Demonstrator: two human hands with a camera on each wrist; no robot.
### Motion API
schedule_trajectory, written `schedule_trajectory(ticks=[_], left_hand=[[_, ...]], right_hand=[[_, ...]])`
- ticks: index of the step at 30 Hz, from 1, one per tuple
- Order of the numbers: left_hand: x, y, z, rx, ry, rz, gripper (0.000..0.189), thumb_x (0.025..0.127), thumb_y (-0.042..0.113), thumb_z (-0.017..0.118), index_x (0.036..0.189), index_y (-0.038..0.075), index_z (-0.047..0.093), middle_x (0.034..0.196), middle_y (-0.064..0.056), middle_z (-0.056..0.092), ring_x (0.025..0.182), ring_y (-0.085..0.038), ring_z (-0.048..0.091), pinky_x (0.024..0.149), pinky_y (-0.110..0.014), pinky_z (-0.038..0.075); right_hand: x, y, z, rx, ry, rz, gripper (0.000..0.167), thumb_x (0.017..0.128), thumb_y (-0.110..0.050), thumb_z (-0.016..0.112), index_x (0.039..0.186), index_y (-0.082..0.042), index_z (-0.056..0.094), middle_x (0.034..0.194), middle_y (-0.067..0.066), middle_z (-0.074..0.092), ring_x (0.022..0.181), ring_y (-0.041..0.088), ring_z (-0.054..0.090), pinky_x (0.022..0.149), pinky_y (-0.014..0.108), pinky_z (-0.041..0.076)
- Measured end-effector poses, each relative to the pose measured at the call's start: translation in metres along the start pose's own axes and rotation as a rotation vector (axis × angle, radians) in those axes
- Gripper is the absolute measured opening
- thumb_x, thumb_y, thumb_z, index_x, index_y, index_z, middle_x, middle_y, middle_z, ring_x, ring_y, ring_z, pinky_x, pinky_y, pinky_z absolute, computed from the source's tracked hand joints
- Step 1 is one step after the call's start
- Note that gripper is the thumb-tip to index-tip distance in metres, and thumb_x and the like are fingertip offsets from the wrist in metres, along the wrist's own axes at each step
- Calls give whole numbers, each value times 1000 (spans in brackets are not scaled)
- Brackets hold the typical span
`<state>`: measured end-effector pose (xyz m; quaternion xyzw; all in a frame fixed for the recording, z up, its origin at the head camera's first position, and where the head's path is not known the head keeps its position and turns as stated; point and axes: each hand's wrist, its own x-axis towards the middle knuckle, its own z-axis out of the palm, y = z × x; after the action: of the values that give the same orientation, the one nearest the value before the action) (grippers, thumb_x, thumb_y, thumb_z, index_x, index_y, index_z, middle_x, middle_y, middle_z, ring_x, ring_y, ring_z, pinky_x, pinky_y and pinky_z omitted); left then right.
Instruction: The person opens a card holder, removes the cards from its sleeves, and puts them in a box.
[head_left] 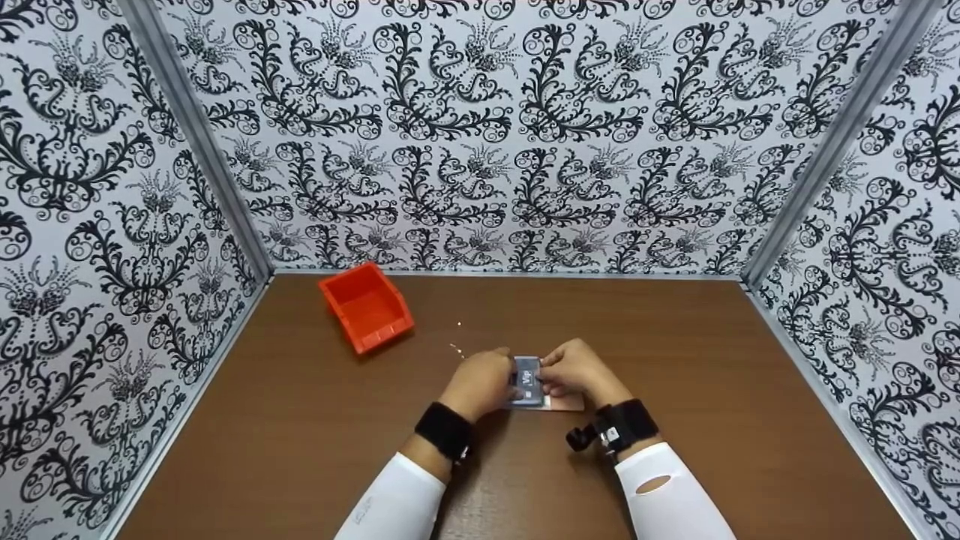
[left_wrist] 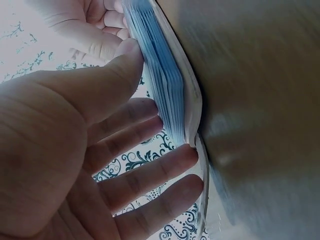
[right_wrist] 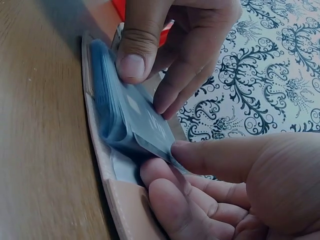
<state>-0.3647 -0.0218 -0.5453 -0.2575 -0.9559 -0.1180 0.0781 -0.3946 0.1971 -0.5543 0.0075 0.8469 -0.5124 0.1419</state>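
A card holder (head_left: pixel 566 403) with a pinkish-tan cover lies opened out on the table, its stack of bluish clear sleeves (right_wrist: pixel 102 85) bulging up. The top sleeve holds a grey card (head_left: pixel 527 379) lettered "Vip". My left hand (head_left: pixel 480 382) grips the holder from the left. Its thumb (right_wrist: pixel 134 66) presses on the sleeves, and its fingers (left_wrist: pixel 155 190) reach to the holder's edge. From the right, my right hand (head_left: pixel 577 371) pinches the edge of the top sleeve between thumb and fingers. Whether the card itself is in that pinch cannot be made out.
An orange-red open bin (head_left: pixel 367 307) stands at the back left of the brown table (head_left: pixel 300 450). Small white specks (head_left: pixel 457 349) lie between the bin and my left hand. Patterned walls (head_left: pixel 480 150) enclose the back and sides.
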Motion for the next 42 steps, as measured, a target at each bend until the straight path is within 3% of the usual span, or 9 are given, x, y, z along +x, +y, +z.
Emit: schedule_trajectory(ticks=[20,26,37,42], left_hand=[[0,2,3,35,14,-14,38,85,39,99,100,8,83,100,-2,76,88,-30,79,78,-48,67],[2,0,6,54,13,5,31,85,36,98,96,11,83,102,-3,76,90,-30,79,78,-48,66],[0,1,5,93,32,32,33,84,39,99,100,14,87,105,-1,76,92,-30,79,80,-46,67],[0,2,5,93,30,26,33,84,39,99,100,13,87,105,-2,75,91,-30,79,78,-47,66]], right_hand=[[-5,-1,-13,125,-45,28,28,93,2,81,120,10,76,91,14,77,65,12,72,59,23,63],[-4,-1,-14,161,-69,51,33,97,-2,78,127,11,76,83,9,74,61,11,69,57,23,61],[-2,3,-8,192,-103,52,15,100,-11,77,105,3,79,79,8,74,54,10,65,51,24,59],[-1,4,-7,136,-101,41,14,100,-12,80,101,2,78,82,8,75,55,10,65,51,23,58]])
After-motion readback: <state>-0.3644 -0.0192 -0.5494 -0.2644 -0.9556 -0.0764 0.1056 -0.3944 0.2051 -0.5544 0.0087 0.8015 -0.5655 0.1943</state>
